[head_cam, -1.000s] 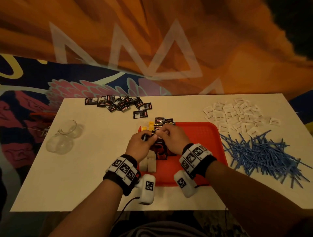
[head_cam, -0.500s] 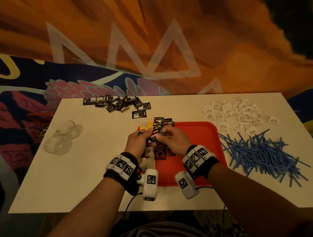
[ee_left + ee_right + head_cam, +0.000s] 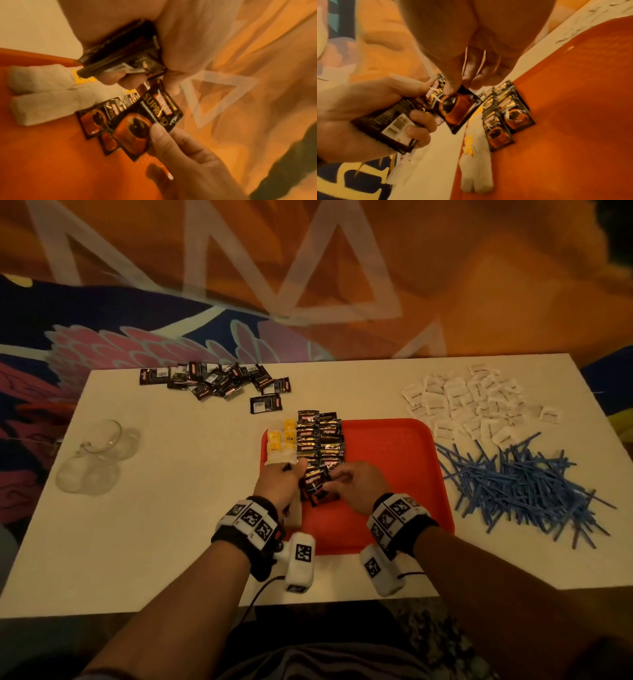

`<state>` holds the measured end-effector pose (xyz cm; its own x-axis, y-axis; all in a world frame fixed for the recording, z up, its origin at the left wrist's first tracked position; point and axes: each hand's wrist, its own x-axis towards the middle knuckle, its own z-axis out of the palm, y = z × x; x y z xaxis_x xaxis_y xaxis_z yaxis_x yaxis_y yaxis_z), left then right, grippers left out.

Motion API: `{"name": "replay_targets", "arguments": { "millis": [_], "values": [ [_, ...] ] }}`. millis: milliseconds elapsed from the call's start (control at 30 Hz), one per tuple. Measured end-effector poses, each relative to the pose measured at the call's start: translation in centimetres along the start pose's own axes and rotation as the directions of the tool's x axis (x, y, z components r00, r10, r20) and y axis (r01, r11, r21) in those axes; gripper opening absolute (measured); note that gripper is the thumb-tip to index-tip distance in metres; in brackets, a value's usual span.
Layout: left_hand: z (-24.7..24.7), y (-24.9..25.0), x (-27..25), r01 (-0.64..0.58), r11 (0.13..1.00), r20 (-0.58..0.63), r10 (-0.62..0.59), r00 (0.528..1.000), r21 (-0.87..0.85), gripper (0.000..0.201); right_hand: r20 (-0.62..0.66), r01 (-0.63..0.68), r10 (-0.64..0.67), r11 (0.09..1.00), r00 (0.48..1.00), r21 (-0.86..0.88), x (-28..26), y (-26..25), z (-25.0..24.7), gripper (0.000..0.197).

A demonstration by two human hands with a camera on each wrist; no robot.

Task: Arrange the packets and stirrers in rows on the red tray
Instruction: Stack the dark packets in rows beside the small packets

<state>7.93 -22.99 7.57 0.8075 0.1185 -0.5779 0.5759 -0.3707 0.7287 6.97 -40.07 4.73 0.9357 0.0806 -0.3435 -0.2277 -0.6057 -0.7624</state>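
Observation:
A red tray (image 3: 394, 467) lies mid-table. Two rows of black coffee packets (image 3: 320, 440) run along its left part, with yellow tea packets (image 3: 282, 436) and white sachets (image 3: 296, 510) at its left edge. My left hand (image 3: 294, 474) grips a stack of coffee packets (image 3: 120, 50) over the tray's left side. My right hand (image 3: 334, 477) pinches a single coffee packet (image 3: 147, 124) by its lower end with thumb (image 3: 452, 81) and fingers. That packet sits at the near end of the rows (image 3: 510, 115) and still touches the stack (image 3: 390, 124).
Loose black packets (image 3: 212, 380) lie at the table's far left, a heap of white packets (image 3: 466, 402) at the far right. A pile of blue stirrers (image 3: 520, 484) sits right of the tray. Clear glass cups (image 3: 92, 460) lie at the left edge.
Both hands have drawn back toward me along the tray, uncovering the two coffee rows. My right hand now pinches one packet away from the stack.

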Motion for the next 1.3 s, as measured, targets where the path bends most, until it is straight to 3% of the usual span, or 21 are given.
{"name": "replay_targets", "arguments": {
  "millis": [100,167,267,433,600,867,1300],
  "values": [
    [0.7,-1.7,1.2,-0.126,0.947,-0.031,0.142,0.989,0.296,0.024,-0.036,-0.146,0.144,0.987,0.989,-0.068,0.7,3.0,0.1,0.021],
    [1.1,-2.8,2.0,-0.187,0.891,0.043,0.186,0.982,0.414,0.014,-0.047,-0.239,0.235,0.967,0.971,-0.093,1.3,4.6,0.0,0.019],
    [1.7,-3.9,2.8,-0.223,0.791,0.188,0.139,0.972,0.569,0.032,-0.046,-0.341,0.338,0.933,0.94,-0.111,2.6,6.3,0.2,0.02],
    [2.4,-4.3,3.6,-0.226,0.674,0.227,0.088,0.97,0.703,0.049,-0.064,-0.387,0.382,0.917,0.922,-0.093,4.7,6.9,1.4,0.019],
    [2.9,-4.2,4.0,-0.197,0.648,0.224,0.041,0.974,0.736,0.053,-0.056,-0.405,0.401,0.912,0.914,-0.068,6.0,6.7,2.2,0.017],
    [2.9,-4.4,4.6,-0.245,0.644,0.231,0.107,0.967,0.725,0.058,-0.063,-0.395,0.393,0.918,0.917,-0.016,6.4,6.6,2.4,0.019],
    [2.4,-5.0,4.7,-0.271,0.722,0.185,0.198,0.963,0.637,0.05,-0.117,-0.393,0.392,0.919,0.912,0.015,6.0,6.6,2.5,0.022]
  ]
}}
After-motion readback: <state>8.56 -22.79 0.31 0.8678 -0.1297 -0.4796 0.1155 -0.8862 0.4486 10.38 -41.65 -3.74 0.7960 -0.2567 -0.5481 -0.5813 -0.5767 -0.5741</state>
